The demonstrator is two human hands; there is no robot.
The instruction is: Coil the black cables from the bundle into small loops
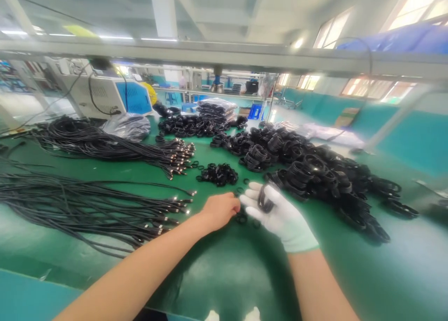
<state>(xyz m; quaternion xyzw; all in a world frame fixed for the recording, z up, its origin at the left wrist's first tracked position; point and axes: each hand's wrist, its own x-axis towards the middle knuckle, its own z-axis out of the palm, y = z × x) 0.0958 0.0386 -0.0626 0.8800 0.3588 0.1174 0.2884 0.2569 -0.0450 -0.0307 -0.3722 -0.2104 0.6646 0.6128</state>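
My right hand wears a white glove and is turned palm up, its thumb over a small coiled black cable. Just left of its fingertips is my bare left hand, fingers curled together; what they hold, if anything, is hidden. Loose small black rings lie on the green table between and under the hands. A heap of similar black rings sits just beyond my left hand.
Long black cables lie at the left, with another cable bundle behind them. A big pile of coiled black cables spreads across the right of the green table. A white and blue machine stands at the back left.
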